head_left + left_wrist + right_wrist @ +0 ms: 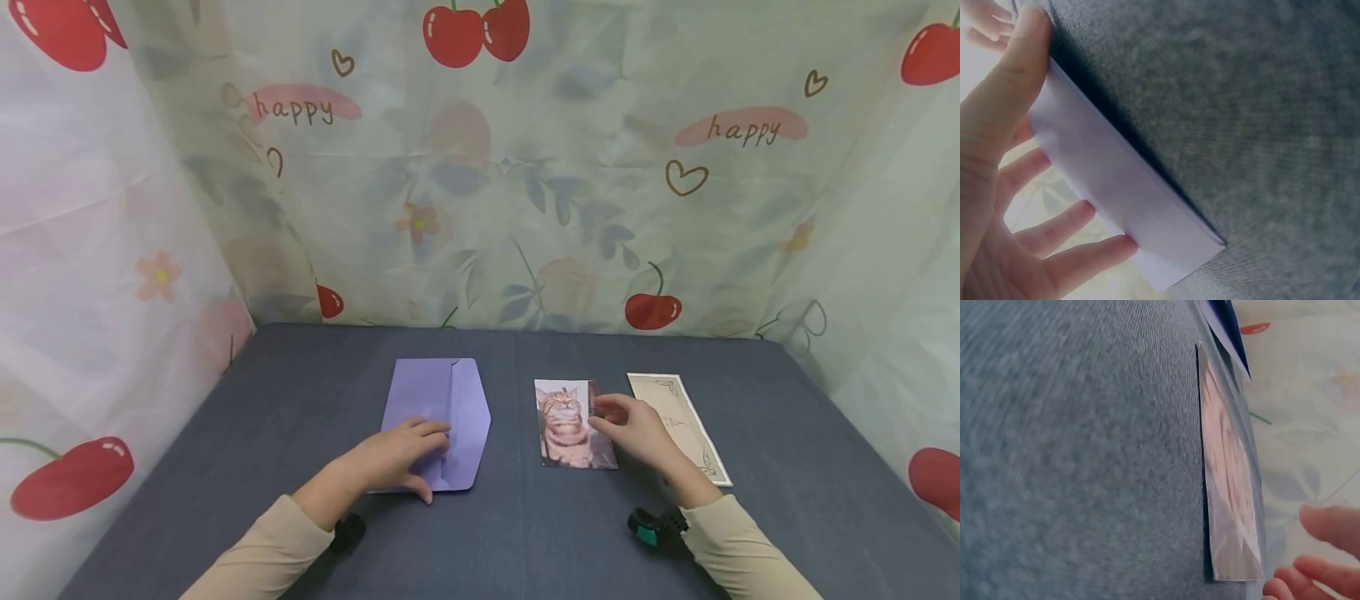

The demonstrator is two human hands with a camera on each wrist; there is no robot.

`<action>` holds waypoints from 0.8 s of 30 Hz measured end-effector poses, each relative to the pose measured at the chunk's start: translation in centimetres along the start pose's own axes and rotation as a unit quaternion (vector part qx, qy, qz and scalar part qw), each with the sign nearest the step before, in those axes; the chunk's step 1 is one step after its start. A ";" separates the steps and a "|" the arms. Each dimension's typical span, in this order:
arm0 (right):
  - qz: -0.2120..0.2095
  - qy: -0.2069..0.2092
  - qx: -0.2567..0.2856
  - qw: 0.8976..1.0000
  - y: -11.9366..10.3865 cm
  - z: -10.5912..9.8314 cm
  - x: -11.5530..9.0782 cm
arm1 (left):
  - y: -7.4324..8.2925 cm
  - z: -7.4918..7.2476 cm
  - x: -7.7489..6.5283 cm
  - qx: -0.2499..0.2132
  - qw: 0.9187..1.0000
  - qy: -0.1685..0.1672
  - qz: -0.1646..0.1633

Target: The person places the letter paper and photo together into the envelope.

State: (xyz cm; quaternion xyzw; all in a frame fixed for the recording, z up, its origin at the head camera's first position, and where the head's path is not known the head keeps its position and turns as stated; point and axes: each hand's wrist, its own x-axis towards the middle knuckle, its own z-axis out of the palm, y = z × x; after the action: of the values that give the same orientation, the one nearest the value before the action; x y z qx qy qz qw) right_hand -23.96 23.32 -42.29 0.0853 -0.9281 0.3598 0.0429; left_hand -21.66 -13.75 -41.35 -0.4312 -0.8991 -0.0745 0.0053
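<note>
A purple envelope lies on the left half of the table, its pointed flap to the right. My left hand rests on its near part with fingers spread; in the left wrist view the thumb is at the envelope's edge and fingertips touch its surface. Right of it lies a photo card of a cat, seen edge-on in the right wrist view. My right hand is over its right edge, fingers loosely bent; contact is unclear. A cream card with an ornamental border lies beyond that hand.
The dark grey tablecloth covers the table. Curtains with cherry prints hang at the back and both sides. Each wrist wears a dark device, such as the right one.
</note>
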 end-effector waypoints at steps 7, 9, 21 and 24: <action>0.056 0.005 0.009 0.998 1.1 -0.1 0.1 | 0.0 0.0 0.0 0.001 1.000 -0.001 0.000; 0.074 0.004 0.018 0.997 1.2 0.0 0.1 | -0.1 0.0 0.0 0.001 1.000 0.000 0.000; 0.132 -0.016 0.027 0.991 1.1 0.2 0.9 | 0.0 0.1 0.0 0.004 1.000 0.000 0.000; 0.136 -0.020 0.020 0.990 1.0 0.3 1.2 | -0.1 0.1 0.0 0.004 1.000 0.000 0.001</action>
State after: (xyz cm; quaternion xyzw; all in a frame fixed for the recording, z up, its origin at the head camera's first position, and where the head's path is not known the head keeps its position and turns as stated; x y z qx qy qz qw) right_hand -25.32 23.69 -43.02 -0.0333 -0.9245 0.3788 -0.0267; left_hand -21.72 -13.75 -41.49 -0.4320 -0.8991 -0.0707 0.0075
